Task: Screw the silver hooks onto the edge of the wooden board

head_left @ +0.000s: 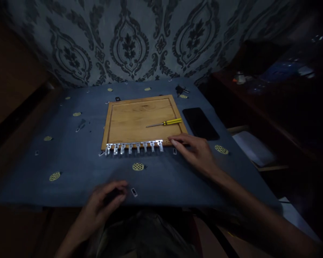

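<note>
A wooden board [134, 116] with a raised frame lies flat on the cloth-covered table. Along its near edge runs a shiny strip of metal hooks [137, 147], their ends hanging toward me. A screwdriver [171, 122] with a yellow and black handle rests across the board's right side, tip pointing left. My right hand [195, 150] is at the near right corner, just right of the hooks, thumb and forefinger pinched at the frame; what is between them is too small to make out. Over the table's near edge, my left hand [107, 199] is loosely curled, thumb and fingers apart, apparently holding nothing.
A black phone [200, 123] lies right of the board. Beyond the far right corner sits a small dark object [181, 90]; a small black square piece [117, 99] is behind the board. A small clear bag [81, 124] lies to the left. Patterned fabric [129, 43] hangs behind the table.
</note>
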A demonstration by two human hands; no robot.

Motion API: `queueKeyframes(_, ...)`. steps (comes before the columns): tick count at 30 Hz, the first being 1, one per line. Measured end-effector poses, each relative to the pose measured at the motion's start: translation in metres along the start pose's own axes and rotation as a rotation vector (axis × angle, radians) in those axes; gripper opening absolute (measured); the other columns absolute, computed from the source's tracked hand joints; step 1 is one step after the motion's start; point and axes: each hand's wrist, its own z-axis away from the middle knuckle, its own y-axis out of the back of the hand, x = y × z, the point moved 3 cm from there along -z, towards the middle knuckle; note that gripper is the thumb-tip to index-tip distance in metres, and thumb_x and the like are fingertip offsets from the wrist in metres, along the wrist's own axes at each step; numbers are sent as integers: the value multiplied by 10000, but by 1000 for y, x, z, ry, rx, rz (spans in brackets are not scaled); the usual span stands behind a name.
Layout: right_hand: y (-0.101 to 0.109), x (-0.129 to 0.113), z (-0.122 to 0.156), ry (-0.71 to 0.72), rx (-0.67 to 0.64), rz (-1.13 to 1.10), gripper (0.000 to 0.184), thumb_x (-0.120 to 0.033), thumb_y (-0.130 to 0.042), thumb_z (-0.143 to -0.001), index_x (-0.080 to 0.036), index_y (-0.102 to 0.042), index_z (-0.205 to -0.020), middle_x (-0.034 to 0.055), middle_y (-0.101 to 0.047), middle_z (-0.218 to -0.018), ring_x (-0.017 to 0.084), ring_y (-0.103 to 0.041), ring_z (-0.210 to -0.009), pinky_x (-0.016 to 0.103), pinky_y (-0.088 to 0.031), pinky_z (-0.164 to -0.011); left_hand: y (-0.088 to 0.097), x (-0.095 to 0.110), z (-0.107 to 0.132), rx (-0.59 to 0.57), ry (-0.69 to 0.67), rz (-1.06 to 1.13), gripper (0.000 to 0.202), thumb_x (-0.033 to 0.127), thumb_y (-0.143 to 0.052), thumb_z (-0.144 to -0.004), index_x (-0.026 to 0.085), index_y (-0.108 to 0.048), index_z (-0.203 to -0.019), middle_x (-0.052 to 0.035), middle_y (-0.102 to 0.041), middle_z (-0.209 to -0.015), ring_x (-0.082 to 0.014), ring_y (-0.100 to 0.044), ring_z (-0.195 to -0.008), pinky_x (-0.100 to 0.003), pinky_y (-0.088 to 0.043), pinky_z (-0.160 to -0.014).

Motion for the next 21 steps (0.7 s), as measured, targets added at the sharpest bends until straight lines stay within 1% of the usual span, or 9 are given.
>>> queueKeyframes(3,5,-11,24,50,10,62,146,-290,-627,-923,-240,-752,-978,37,-806,-941,207,-767,-843,364,-631,-786,8,-6,2,116,2,-23,225,368,-608,-943,289,-722,-1119,-19,-786,-994,-226,-755,-940,-368,-615,-864)
queueKeyframes(5,5,-18,40,63,7,93,142,-291,-621,-934,-243,-741,-992,31,-801,-918,201,-766,-817,350,-635,-756,12,-7,0,175,-22,-54,228,354,-616,-944,282,-709,-1139,-16,-776,-974,-217,-746,-925,-359,-607,-858)
queueKeyframes(7,3,-22,55,79,-5,135,144,-300,-612,-946,-244,-728,-1010,34,-792,-904,201,-761,-799,344,-631,-722,14,-6,-5,220,-81,-91,245,332,-613,-949,276,-678,-1179,-17,-763,-970,-211,-729,-927,-371,-591,-875)
queueKeyframes(9,1,-22,67,88,-38,215,171,-313,-591,-961,-243,-709,-1063,52,-787,-964,219,-756,-859,380,-624,-770,15,-3,-9,258,-156,-138,262,305,-603,-953,267,-648,-1209,-25,-749,-966,-215,-708,-936,-393,-576,-885)
queueKeyframes(12,2,-11,80,99,-65,420,273,-365,-526,-988,-232,-670,-1178,108,-757,-1147,278,-729,-1021,465,-590,-870,15,-1,-15,316,-221,-217,264,295,-600,-951,254,-638,-1209,-42,-739,-976,-231,-683,-949,-409,-568,-864)
queueKeyframes(14,4,2,85,96,-77,544,338,-393,-478,-1001,-214,-646,-1233,143,-723,-1245,311,-706,-1091,494,-576,-879,15,-1,-19,337,-238,-259,250,293,-596,-955,252,-640,-1198,-48,-739,-999,-238,-670,-974,-415,-562,-871)
queueKeyframes(16,7,15,86,86,-88,616,384,-415,-453,-1006,-182,-634,-1253,169,-704,-1275,323,-692,-1118,499,-571,-879,14,-3,-23,347,-256,-283,237,287,-582,-964,251,-639,-1191,-50,-738,-1021,-240,-660,-1001,-420,-555,-889)
queueKeyframes(18,10,25,86,84,-87,658,399,-425,-434,-1013,-168,-633,-1245,171,-702,-1271,319,-688,-1115,493,-564,-883,16,-9,-28,369,-269,-294,237,294,-567,-974,250,-636,-1195,-50,-736,-1025,-240,-656,-1012,-417,-551,-893)
queueKeyframes(21,11,31,85,113,-91,677,393,-430,-428,-1016,-176,-636,-1231,161,-710,-1247,302,-685,-1105,476,-554,-891,24,-24,-32,439,-286,-320,264,343,-560,-979,239,-644,-1206,-52,-736,-1023,-237,-658,-986,-394,-551,-867)
